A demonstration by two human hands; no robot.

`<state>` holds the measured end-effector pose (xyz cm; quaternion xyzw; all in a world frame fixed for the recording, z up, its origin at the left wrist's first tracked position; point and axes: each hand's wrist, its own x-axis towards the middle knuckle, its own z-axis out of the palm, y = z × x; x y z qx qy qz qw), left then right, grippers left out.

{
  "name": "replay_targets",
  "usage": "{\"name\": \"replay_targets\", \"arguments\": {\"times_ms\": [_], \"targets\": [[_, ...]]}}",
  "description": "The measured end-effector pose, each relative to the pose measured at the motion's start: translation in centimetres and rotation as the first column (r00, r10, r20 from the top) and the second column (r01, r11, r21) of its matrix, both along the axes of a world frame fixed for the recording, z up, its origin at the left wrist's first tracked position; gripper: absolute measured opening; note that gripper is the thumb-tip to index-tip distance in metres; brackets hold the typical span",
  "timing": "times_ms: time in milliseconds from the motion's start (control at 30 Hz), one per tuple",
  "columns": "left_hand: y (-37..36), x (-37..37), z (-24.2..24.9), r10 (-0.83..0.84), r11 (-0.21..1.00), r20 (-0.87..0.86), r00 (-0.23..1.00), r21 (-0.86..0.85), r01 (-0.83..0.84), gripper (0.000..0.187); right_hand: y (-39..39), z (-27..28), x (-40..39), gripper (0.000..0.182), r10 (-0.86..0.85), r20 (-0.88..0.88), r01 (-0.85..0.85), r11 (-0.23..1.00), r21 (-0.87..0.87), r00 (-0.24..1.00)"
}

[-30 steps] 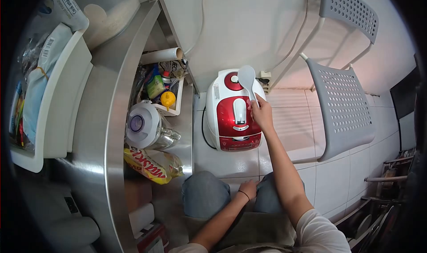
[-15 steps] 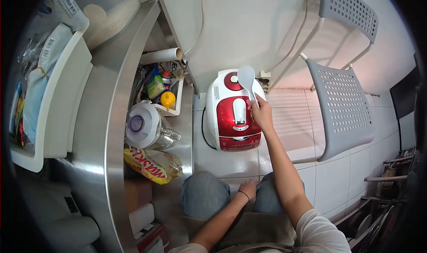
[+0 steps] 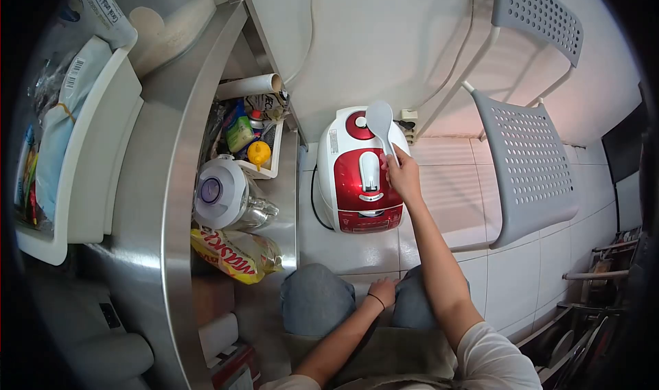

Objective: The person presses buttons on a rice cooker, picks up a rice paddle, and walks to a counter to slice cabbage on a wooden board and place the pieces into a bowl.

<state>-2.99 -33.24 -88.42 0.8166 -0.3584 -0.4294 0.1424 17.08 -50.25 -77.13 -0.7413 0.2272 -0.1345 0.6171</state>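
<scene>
In my right hand [image 3: 403,172], closed with fingers round the handle, is a white rice paddle [image 3: 379,121]. Its broad blade points away from me, over the top of a red and white rice cooker [image 3: 350,163] whose lid is down. A steam vent knob [image 3: 362,122] shows beside the blade. My left hand [image 3: 384,292], a dark band at its wrist, rests curled against the inner side of my right knee [image 3: 415,297], with no object visible in it.
Left of the cooker, a steel shelf holds a blender jug [image 3: 221,192], a yellow packet [image 3: 237,255] and a white basket [image 3: 274,158] of bottles. A grey perforated chair [image 3: 528,170] stands to the right. Behind the cooker are a wall and a power socket [image 3: 409,115].
</scene>
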Motion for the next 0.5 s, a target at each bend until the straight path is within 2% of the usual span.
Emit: {"name": "replay_targets", "arguments": {"times_ms": [67, 100, 200, 267, 500], "targets": [[0.1, -0.2, -0.4, 0.025, 0.999, 0.027, 0.999, -0.038, -0.024, 0.045, 0.0, 0.2, 0.0, 0.04, 0.0, -0.005, 0.0, 1.0, 0.001, 1.0], [0.1, -0.2, -0.6, 0.025, 0.999, 0.027, 0.999, -0.038, -0.024, 0.045, 0.1, 0.2, -0.1, 0.04, -0.001, 0.0, 0.001, 1.0, 0.011, 1.0], [0.0, -0.1, -0.2, 0.033, 0.999, 0.019, 0.999, -0.029, -0.032, 0.045, 0.1, 0.2, -0.1, 0.04, -0.006, 0.003, 0.006, 1.0, 0.022, 1.0], [-0.1, 0.3, 1.1, -0.004, 1.0, -0.02, 1.0, 0.028, 0.004, 0.058, 0.1, 0.2, -0.1, 0.039, -0.01, 0.002, 0.01, 1.0, 0.023, 1.0], [-0.1, 0.2, 0.6, 0.002, 0.999, -0.022, 1.0, 0.037, -0.001, 0.06, 0.2, 0.4, -0.2, 0.04, -0.013, -0.006, 0.013, 1.0, -0.002, 1.0]]}}
